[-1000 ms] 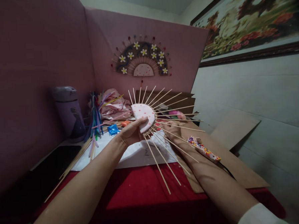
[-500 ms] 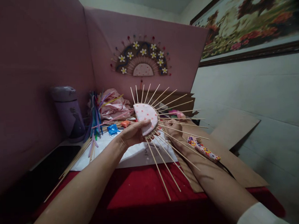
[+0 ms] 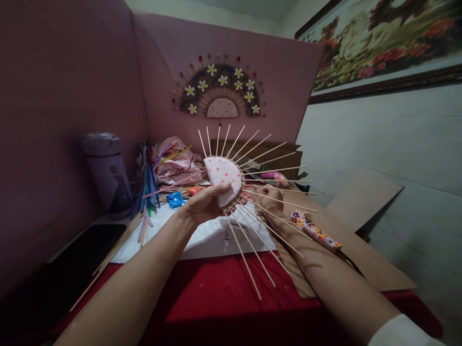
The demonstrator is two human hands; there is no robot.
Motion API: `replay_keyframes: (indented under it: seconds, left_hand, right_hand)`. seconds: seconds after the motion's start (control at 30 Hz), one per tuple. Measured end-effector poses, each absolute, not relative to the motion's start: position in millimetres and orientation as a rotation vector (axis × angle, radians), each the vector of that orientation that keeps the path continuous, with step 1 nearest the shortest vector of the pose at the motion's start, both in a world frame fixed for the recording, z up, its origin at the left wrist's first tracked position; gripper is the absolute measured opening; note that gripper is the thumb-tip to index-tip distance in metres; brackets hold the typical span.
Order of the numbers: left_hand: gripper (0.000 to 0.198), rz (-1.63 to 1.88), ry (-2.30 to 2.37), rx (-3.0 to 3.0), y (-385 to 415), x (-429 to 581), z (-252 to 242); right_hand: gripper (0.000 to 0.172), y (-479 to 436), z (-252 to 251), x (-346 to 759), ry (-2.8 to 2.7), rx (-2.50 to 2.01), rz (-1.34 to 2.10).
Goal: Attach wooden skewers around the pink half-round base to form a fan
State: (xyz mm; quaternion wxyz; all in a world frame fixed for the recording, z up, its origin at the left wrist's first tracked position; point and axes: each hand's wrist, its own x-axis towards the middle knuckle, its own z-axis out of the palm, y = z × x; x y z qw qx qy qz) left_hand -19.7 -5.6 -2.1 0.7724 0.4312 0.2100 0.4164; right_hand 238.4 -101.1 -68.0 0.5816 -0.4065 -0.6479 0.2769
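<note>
My left hand (image 3: 205,205) grips a pink half-round panel (image 3: 220,172) with reddish dots, thumb on its face and fingers behind it. Thin wooden sticks (image 3: 243,256) fan out from its curved edge, and a brown braided-looking trim runs along that edge. Behind the right-hand sticks, my right hand (image 3: 270,198) is closed close to the curved edge. Sticks partly cover its fingers, so what it pinches is unclear; a thin brown strand seems to hang beside it.
On the red-covered table (image 3: 222,292) lie a white sheet (image 3: 196,249), blue packet (image 3: 175,199), orange packet (image 3: 194,191), pipe cleaners (image 3: 150,177), pink cloth (image 3: 176,170), cardboard (image 3: 379,268) and a flower-patterned object (image 3: 315,231). A purple bottle (image 3: 109,182) stands left; a flowered fan (image 3: 222,109) hangs behind.
The panel and its sticks have shifted slightly up and left in my left hand. My right hand stays closed near the curved edge.
</note>
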Motion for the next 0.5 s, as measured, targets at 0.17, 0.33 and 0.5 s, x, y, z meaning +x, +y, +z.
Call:
replay_keyframes:
  seconds: [0.17,0.33,0.5]
  left_hand:
    - [0.016,1.002,0.522,0.914,-1.7,-26.6,-0.2]
    - [0.015,1.118,0.572,0.886,5.8,-36.7,-1.7]
    - [0.011,1.199,0.604,0.823,12.2,-42.3,-2.3]
  right_hand:
    - [0.025,-64.3,-54.7,207.5,-1.409,-0.986,0.497]
    - [0.033,21.0,-37.3,175.5,-1.321,-1.016,0.44]
    - [0.038,57.2,-46.4,175.8,-1.207,-1.032,0.505]
